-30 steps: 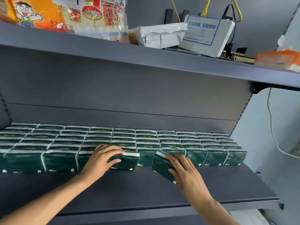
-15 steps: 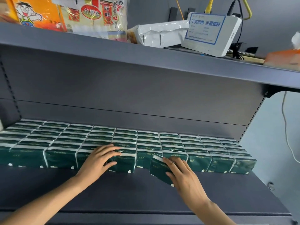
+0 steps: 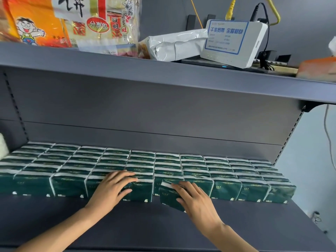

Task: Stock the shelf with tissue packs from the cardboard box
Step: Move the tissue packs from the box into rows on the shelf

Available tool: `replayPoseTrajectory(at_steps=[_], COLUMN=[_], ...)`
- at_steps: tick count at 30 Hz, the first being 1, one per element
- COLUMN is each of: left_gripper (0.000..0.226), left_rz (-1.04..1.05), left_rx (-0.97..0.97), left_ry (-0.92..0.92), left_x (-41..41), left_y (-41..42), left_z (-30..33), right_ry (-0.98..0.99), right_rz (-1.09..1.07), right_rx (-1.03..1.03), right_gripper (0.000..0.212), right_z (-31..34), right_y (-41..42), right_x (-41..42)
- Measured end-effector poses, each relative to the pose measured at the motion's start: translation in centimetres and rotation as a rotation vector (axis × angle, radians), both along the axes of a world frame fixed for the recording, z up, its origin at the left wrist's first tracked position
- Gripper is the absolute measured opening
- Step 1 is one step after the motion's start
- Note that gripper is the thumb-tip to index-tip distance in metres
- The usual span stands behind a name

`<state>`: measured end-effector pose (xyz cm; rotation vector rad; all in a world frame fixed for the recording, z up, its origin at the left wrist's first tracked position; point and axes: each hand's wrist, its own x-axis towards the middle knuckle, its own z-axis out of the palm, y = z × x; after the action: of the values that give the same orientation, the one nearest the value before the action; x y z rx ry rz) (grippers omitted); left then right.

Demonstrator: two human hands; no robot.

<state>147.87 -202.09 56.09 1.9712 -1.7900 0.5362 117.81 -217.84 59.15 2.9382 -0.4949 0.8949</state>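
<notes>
The loose tissue pack [image 3: 170,196] sits skewed at the front of the green rows [image 3: 138,166], its left end angled forward and out of line, touching the front-row packs behind it. The right hand [image 3: 197,200] lies on top of this pack with fingers spread fairly flat, pressing it toward the rows; whether the thumb hooks its edge cannot be told. Just left of the loose pack, the left hand [image 3: 112,188] rests flat on a front-row pack, fingers relaxed and extended, seemingly steadying that row.

The rows fill the back of the shelf [image 3: 127,224] from its left side to nearly its right end, several packs deep, so the stocking looks well advanced. What seems left is squaring this one pack into line and perhaps filling the bare strip of shelf in front of the rows. The cardboard box is not in view, so how many packs remain cannot be judged.

Above the rows, an upper shelf [image 3: 163,77] carries snack bags [image 3: 72,22], a white wrapped parcel [image 3: 174,44] and a white router [image 3: 232,42] with cables.
</notes>
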Motion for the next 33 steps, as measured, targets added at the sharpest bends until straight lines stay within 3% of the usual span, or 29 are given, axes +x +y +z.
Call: replayPoseTrajectory(at_steps=[13, 19, 27, 33], left_gripper=[0.038, 0.037, 0.042, 0.052], left_rz=[0.051, 0.053, 0.077, 0.100], left_rx=[0.019, 0.028, 0.189, 0.178], left_ry=[-0.037, -0.021, 0.065, 0.125], left_x=[-0.6, -0.6, -0.6, -1.2], left_y=[0.1, -0.1, -0.1, 0.9], left_z=[-0.7, -0.3, 1.1, 2.6], right_ry=[-0.077, -0.080, -0.039, -0.076], right_rz=[0.100, 0.079, 0.117, 0.175], right_rx=[-0.020, -0.137, -0.062, 0.080], right_gripper=[0.051, 0.037, 0.036, 0.031], right_z=[-3.2, -4.6, -4.1, -1.8], right_y=[-3.3, -4.4, -4.8, -4.5], right_x=[4.6, 4.8, 4.8, 4.6])
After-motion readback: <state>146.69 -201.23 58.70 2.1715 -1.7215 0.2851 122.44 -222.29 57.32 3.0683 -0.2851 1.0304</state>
